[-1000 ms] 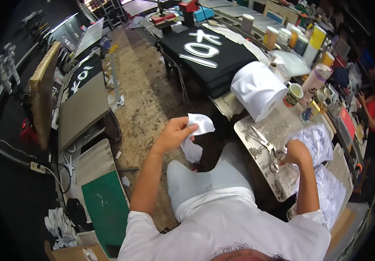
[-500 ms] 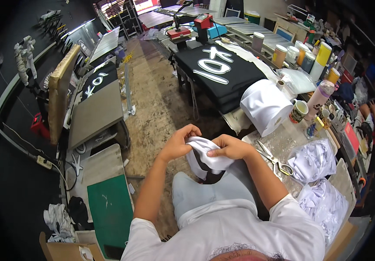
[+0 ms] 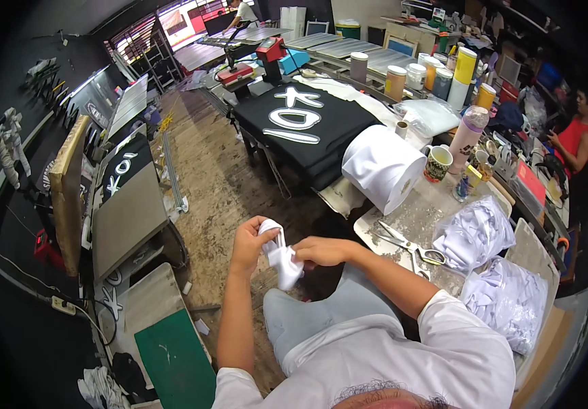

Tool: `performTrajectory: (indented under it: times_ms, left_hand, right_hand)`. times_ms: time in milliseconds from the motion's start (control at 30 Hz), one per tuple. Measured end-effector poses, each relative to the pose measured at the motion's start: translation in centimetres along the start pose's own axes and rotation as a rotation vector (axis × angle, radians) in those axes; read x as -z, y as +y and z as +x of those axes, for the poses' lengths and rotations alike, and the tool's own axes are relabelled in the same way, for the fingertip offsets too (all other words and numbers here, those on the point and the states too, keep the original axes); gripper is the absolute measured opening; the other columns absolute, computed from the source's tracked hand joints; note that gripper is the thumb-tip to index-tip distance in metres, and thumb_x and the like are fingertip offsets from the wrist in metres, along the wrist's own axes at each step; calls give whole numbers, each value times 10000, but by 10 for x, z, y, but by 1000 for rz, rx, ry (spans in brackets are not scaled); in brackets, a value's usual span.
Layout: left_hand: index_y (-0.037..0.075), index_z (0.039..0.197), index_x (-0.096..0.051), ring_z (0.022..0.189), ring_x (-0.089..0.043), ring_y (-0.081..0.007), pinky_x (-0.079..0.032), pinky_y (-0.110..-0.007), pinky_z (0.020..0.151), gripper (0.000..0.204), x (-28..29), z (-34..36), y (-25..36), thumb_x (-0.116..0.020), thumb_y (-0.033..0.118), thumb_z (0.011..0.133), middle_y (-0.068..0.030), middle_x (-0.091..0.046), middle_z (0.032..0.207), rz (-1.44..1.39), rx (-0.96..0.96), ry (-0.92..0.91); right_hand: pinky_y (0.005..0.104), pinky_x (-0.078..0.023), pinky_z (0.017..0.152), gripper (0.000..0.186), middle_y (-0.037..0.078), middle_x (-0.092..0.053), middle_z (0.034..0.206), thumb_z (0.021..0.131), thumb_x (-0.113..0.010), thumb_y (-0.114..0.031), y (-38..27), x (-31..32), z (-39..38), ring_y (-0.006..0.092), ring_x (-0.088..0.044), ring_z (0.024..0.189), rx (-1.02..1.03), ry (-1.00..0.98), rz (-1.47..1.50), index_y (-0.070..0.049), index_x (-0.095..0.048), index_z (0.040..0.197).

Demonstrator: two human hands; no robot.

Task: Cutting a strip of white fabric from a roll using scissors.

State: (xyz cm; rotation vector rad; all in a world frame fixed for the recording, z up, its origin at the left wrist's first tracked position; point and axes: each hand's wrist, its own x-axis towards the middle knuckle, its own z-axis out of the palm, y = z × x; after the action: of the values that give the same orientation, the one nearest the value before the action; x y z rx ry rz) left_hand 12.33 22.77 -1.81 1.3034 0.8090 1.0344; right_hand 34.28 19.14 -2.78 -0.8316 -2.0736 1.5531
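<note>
A strip of white cloth, folded into a narrow loop, hangs between my hands above my lap. My left hand pinches its upper end, thumb on the near side. Fingers of my right hand are closed on its right edge, lower down. To the right, a pair of scissors with pale handles lies on a worn board. Beside it are two clear plastic bags of white cloth: an upper bag and a lower bag.
A large white fabric roll stands beyond the scissors, near a patterned mug and a pink bottle. Black printed shirts are stacked ahead. Left stands a grey press board. A person in red is at far right.
The cloth has gone from a wide spread loop to a narrow gathered one. Both hands have moved left and slightly down. My view has turned right, bringing the person in red further into sight.
</note>
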Motion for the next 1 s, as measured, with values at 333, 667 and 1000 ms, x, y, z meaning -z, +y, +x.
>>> performTrajectory:
  times_ms: [333,667,1000]
  left_hand:
    - [8,973,-659,754,-616,-85,-494,-257,688,169,-14,1,19,-749,67,842,-1,-667,840,414,-233,-43]
    - [9,976,-661,755,-575,-71,-479,-250,667,121,-43,-1,1,-695,64,873,-5,-648,827,141,-69,-118]
    - [54,1232,-556,747,-598,-118,-460,-226,600,341,-76,-1,-30,-662,135,918,-60,-649,998,-443,171,-303]
  right_hand:
    - [352,-489,689,634,95,-638,787,956,-533,-582,-23,42,3,197,-609,701,-224,97,-80,40,-647,1001]
    - [259,-490,639,459,53,-648,904,960,-630,-445,-18,57,-9,114,-654,757,-94,70,96,-1,-574,1061]
    - [259,-499,486,382,213,-671,717,1032,-523,-297,-35,63,-36,253,-703,640,43,172,782,53,-606,902]
